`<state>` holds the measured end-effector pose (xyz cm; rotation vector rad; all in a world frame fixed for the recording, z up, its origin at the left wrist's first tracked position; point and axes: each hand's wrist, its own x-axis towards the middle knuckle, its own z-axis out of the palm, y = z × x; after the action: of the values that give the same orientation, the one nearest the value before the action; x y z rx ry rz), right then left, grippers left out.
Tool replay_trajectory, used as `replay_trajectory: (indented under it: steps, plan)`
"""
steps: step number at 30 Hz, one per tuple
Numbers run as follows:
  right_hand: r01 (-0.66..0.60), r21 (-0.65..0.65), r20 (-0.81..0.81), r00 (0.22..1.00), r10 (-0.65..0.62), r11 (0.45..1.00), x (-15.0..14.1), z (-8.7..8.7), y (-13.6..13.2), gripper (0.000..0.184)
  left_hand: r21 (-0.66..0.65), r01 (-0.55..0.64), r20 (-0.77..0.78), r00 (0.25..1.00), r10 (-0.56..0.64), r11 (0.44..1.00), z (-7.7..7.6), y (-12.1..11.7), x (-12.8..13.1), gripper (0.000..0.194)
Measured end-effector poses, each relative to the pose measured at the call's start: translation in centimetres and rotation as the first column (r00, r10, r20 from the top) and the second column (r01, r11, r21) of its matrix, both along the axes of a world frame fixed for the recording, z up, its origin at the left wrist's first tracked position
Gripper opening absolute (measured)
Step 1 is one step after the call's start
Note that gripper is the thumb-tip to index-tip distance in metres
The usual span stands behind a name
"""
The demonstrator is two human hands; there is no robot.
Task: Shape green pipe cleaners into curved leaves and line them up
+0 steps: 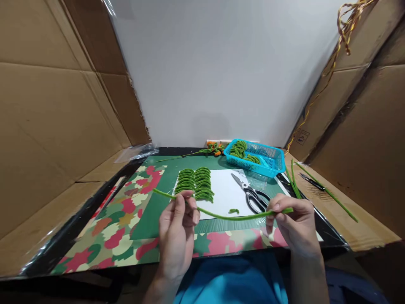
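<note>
A long green pipe cleaner (232,218) is stretched between my two hands above the work mat and sags slightly in the middle. My left hand (177,223) pinches it between thumb and fingers, with one end sticking out to the left. Near its other end, my right hand (291,221) has thumb and fingers closed on it. Behind my left hand, two columns of short curved green pieces (194,183) lie on a white sheet (221,185). A small folded green piece (234,210) rests on that sheet. Black-handled scissors (249,192) lie slightly open beside my right hand.
A blue plastic basket (274,172) with more green pieces stands at the back right. Loose green pipe cleaners (340,202) and a dark pointed tool (311,181) lie right. An orange-flowered stem (215,148) lies at the back. Cardboard walls (63,105) flank the table.
</note>
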<state>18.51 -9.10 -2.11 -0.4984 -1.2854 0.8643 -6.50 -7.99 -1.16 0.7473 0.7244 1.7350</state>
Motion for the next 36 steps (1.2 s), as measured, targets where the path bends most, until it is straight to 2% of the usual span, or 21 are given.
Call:
replay_trajectory:
  steps: [3, 5, 7, 9, 11, 13, 17, 20, 22, 26, 30, 36]
  plan:
    - [0.109, -0.099, 0.221, 0.972, -0.085, 0.989, -1.3, 0.6, 0.0, 0.008, 0.087, -0.135, -0.243, 0.958, 0.152, 0.987, -1.2, -0.2, -0.3, 0.039]
    - [0.092, -0.159, 0.330, 0.943, -0.035, 0.983, -2.3, 1.0, -0.1, 0.010, 0.148, -0.140, -0.356, 0.916, 0.184, 0.979, -1.7, -0.4, -0.6, 0.045]
    - [0.021, -0.220, 0.348, 0.936, 0.058, 0.975, -3.2, 1.1, -0.3, 0.013, 0.189, -0.042, -0.444, 0.888, 0.123, 0.981, -1.9, -0.6, -0.8, 0.044]
    - [-0.017, -0.271, 0.299, 0.949, 0.101, 0.963, -4.1, 1.0, -0.4, 0.013, 0.193, 0.124, -0.541, 0.841, 0.000, 0.973, -1.7, -0.8, -0.8, 0.047]
    - [-0.039, -0.306, 0.230, 0.967, 0.114, 0.951, -4.9, 0.7, -0.4, 0.012, 0.149, 0.297, -0.624, 0.768, -0.144, 0.943, -1.3, -1.0, -0.5, 0.053]
    - [-0.099, -0.322, 0.137, 0.979, 0.150, 0.941, -5.4, 0.5, -0.3, 0.011, 0.072, 0.398, -0.664, 0.704, -0.254, 0.914, -0.9, -1.1, -0.1, 0.055]
    - [-0.205, -0.310, -0.041, 0.978, 0.202, 0.928, -5.5, 0.5, 0.1, 0.011, -0.024, 0.477, -0.675, 0.641, -0.367, 0.878, -0.8, -1.1, 0.5, 0.048]
    - [-0.226, -0.326, -0.058, 0.974, 0.219, 0.918, -5.1, 0.6, 0.4, 0.013, -0.120, 0.590, -0.612, 0.589, -0.528, 0.798, -1.2, -1.2, 0.6, 0.046]
    - [-0.237, -0.331, -0.039, 0.971, 0.237, 0.914, -4.8, 0.5, 0.5, 0.013, -0.184, 0.623, -0.568, 0.564, -0.600, 0.760, -1.5, -1.2, 0.7, 0.047]
    - [-0.231, -0.323, -0.006, 0.970, 0.243, 0.918, -4.6, 0.4, 0.5, 0.012, -0.221, 0.611, -0.545, 0.569, -0.615, 0.761, -1.8, -1.1, 0.8, 0.049]
    - [-0.235, -0.327, 0.016, 0.967, 0.254, 0.915, -4.7, 0.4, 0.5, 0.013, -0.240, 0.625, -0.511, 0.569, -0.644, 0.743, -1.6, -1.1, 0.8, 0.037]
    - [-0.233, -0.325, 0.026, 0.967, 0.255, 0.917, -4.7, 0.2, 0.7, 0.012, -0.248, 0.581, -0.532, 0.587, -0.610, 0.775, -1.5, -1.1, 0.8, 0.029]
